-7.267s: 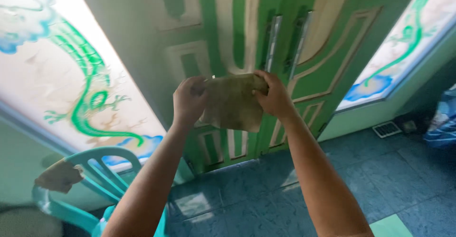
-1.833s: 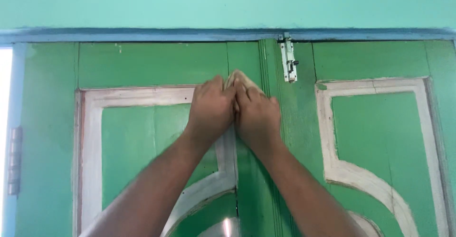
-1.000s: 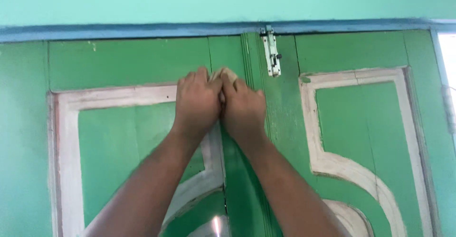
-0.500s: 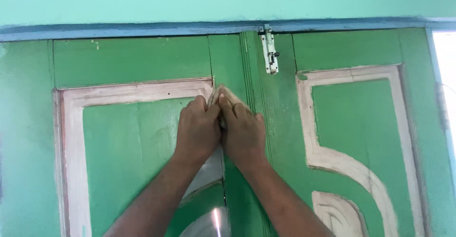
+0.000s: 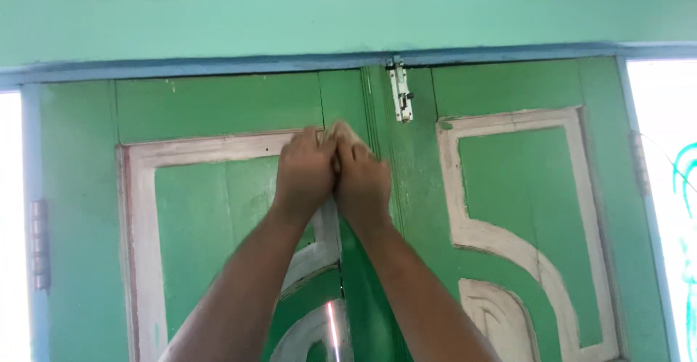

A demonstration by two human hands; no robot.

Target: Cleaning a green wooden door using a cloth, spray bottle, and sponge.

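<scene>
Head view: the left hand (image 5: 305, 175) and right hand (image 5: 361, 180), side by side, press a tan cloth (image 5: 338, 131) flat against the green door (image 5: 218, 202), only its top edge showing above the fingertips. A metal bolt (image 5: 400, 95) sits at one o'clock from the cloth, near the door's top edge, clear of both hands.

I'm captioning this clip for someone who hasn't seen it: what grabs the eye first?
Two hands, the left hand and right hand, pressed side by side on a tan cloth high on a green double door with white curved trim. Just right of them, a metal slide bolt sits at the door's top edge.
</scene>
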